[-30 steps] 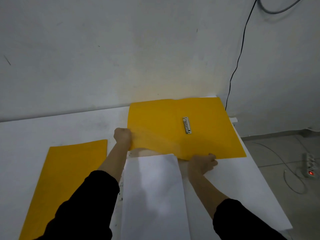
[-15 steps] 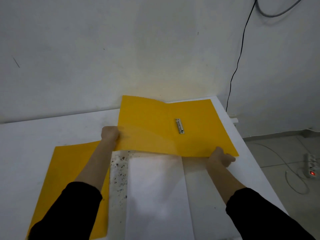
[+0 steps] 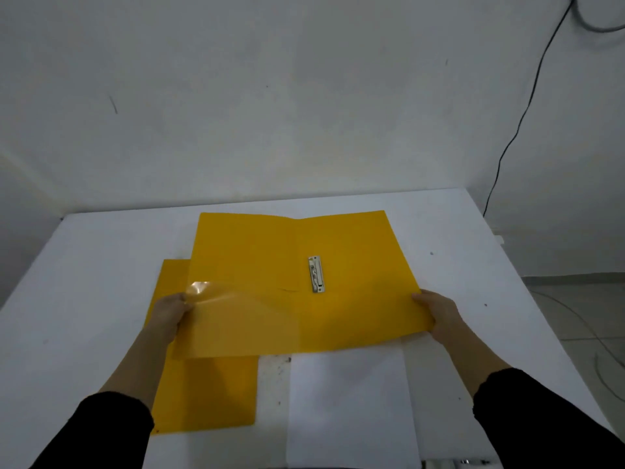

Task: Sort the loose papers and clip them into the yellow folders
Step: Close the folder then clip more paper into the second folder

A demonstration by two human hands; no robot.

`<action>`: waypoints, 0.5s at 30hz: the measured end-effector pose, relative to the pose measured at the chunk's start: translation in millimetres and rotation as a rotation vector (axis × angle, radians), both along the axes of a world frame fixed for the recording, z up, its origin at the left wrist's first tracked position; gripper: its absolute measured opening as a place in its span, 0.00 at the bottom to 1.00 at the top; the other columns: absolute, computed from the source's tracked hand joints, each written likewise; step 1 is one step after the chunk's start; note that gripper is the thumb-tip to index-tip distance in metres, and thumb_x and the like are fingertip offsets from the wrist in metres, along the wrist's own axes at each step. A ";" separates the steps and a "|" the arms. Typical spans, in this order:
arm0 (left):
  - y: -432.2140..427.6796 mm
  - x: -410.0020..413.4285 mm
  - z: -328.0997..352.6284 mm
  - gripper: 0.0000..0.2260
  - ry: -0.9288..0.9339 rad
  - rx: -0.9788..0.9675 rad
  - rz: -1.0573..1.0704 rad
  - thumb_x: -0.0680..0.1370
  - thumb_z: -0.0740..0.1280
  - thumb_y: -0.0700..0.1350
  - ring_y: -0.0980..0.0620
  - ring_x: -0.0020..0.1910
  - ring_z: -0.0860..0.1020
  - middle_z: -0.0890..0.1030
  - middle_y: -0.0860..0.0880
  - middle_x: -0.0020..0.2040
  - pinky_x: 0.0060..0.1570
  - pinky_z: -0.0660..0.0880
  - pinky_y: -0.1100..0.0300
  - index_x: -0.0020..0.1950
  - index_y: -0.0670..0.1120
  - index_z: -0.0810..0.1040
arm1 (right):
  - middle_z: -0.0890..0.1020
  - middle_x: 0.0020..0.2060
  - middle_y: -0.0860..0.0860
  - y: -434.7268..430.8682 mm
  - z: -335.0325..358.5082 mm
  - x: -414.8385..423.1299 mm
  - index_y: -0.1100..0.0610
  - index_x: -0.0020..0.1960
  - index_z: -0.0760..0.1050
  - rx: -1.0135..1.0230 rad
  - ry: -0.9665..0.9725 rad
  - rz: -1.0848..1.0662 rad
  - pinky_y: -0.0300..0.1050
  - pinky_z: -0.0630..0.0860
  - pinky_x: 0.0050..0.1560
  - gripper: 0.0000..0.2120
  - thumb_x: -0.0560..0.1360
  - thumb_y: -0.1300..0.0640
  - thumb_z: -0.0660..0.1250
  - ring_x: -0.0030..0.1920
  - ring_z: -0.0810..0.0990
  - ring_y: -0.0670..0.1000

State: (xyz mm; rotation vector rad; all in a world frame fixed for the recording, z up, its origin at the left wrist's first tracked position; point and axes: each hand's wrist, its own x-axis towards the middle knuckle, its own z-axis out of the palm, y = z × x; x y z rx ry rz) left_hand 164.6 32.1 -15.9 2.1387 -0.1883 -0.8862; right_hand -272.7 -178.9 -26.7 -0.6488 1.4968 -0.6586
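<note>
An open yellow folder (image 3: 358, 252) lies spread in the middle of the white table, a metal clip (image 3: 316, 274) near its spine. My left hand (image 3: 169, 311) grips its left edge at the clear inner pocket (image 3: 233, 319). My right hand (image 3: 439, 313) holds the folder's right near corner. A stack of white papers (image 3: 348, 407) lies in front of me, its far end under the folder. A second, closed yellow folder (image 3: 206, 390) lies at the left, partly under the open one and my left arm.
The white table (image 3: 94, 299) stands against a grey wall; its right edge drops to a tiled floor with cables (image 3: 575, 319). A black cable (image 3: 517, 126) runs down the wall at the right. Dark specks mark the table between the closed folder and the papers.
Both hands have drawn the open folder toward me and to the left, so it now overlaps the closed folder and the papers' far end. My right hand slid to the folder's right corner.
</note>
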 end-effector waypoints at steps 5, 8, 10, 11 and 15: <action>46.6 30.7 -0.8 0.15 -0.005 0.002 0.098 0.75 0.61 0.29 0.44 0.45 0.73 0.76 0.40 0.47 0.45 0.71 0.51 0.61 0.35 0.77 | 0.74 0.65 0.64 12.1 10.3 39.0 0.62 0.70 0.70 -0.010 0.029 0.328 0.66 0.70 0.64 0.21 0.77 0.66 0.64 0.63 0.74 0.67; 68.1 46.5 1.5 0.15 -0.051 0.010 0.132 0.74 0.62 0.30 0.45 0.38 0.72 0.77 0.41 0.41 0.38 0.71 0.56 0.59 0.36 0.79 | 0.75 0.64 0.63 23.8 9.9 60.3 0.61 0.68 0.72 -0.032 0.024 0.354 0.66 0.70 0.64 0.21 0.76 0.67 0.65 0.62 0.74 0.67; 80.6 56.8 0.6 0.17 -0.105 0.023 0.142 0.74 0.61 0.30 0.39 0.46 0.76 0.79 0.36 0.51 0.47 0.75 0.49 0.61 0.36 0.78 | 0.76 0.63 0.63 36.2 6.4 71.1 0.61 0.67 0.73 -0.019 0.043 0.386 0.67 0.71 0.63 0.21 0.75 0.67 0.65 0.61 0.75 0.67; 85.4 60.8 -0.4 0.19 -0.129 0.040 0.140 0.74 0.61 0.30 0.36 0.54 0.76 0.78 0.34 0.57 0.56 0.75 0.44 0.63 0.36 0.77 | 0.76 0.62 0.63 42.2 4.9 74.6 0.61 0.67 0.73 -0.018 0.074 0.414 0.66 0.71 0.63 0.21 0.74 0.68 0.65 0.60 0.75 0.67; 99.8 65.7 -2.9 0.20 -0.234 0.115 0.042 0.74 0.60 0.33 0.33 0.62 0.73 0.76 0.35 0.63 0.64 0.69 0.37 0.66 0.38 0.76 | 0.75 0.64 0.64 58.5 -3.2 85.5 0.65 0.68 0.71 -0.041 0.307 0.563 0.63 0.69 0.66 0.22 0.74 0.68 0.66 0.63 0.73 0.66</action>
